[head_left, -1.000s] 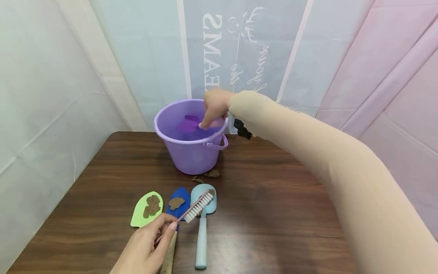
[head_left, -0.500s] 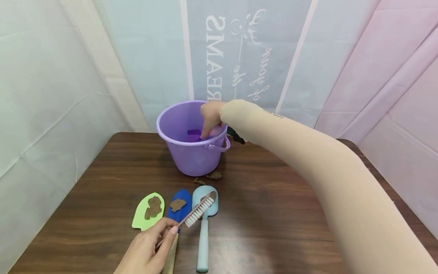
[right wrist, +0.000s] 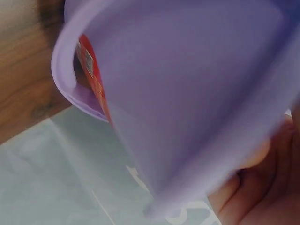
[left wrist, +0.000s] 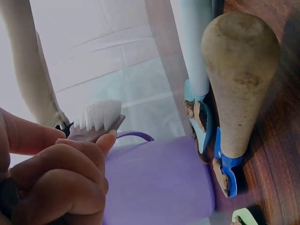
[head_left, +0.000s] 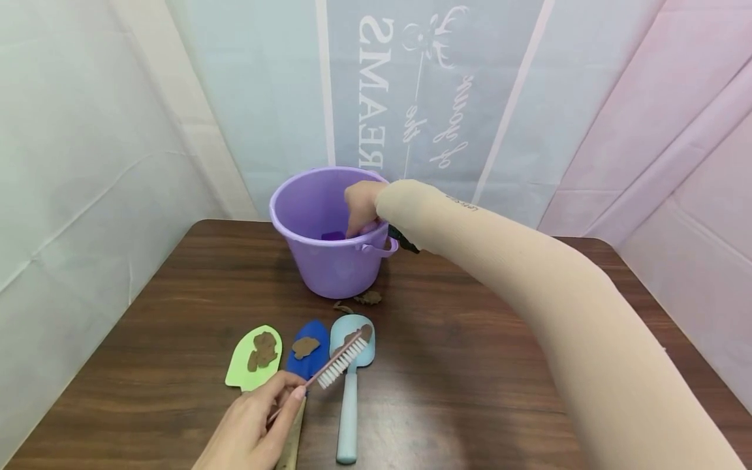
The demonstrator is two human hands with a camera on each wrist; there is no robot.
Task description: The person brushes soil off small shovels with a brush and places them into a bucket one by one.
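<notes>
My left hand (head_left: 249, 421) pinches a pink-backed brush (head_left: 341, 363), its white bristles facing down to the right, over the light blue scoop (head_left: 348, 411). In the left wrist view the brush (left wrist: 96, 133) points up past the fingers. My right hand (head_left: 361, 205) reaches over the rim into the purple bucket (head_left: 335, 267), gripping a darker purple tool (head_left: 333, 235) whose lower part is hidden inside. The right wrist view shows only curled fingers (right wrist: 255, 157) behind the blurred bucket rim. Brown clumps lie on the light blue, blue (head_left: 308, 359) and green (head_left: 249, 365) trowel blades.
Brown scraps (head_left: 367, 298) lie on the wooden table (head_left: 470, 365) before the bucket. A wooden handle (left wrist: 241, 79) belongs to the blue trowel. Something red with print (right wrist: 96, 77) shows behind the bucket. Cloth curtains (head_left: 88, 163) enclose the table's left, back and right.
My right hand has sunk lower into the bucket, taking the purple tool with it, so less of the tool shows. The left hand still holds the brush in much the same place.
</notes>
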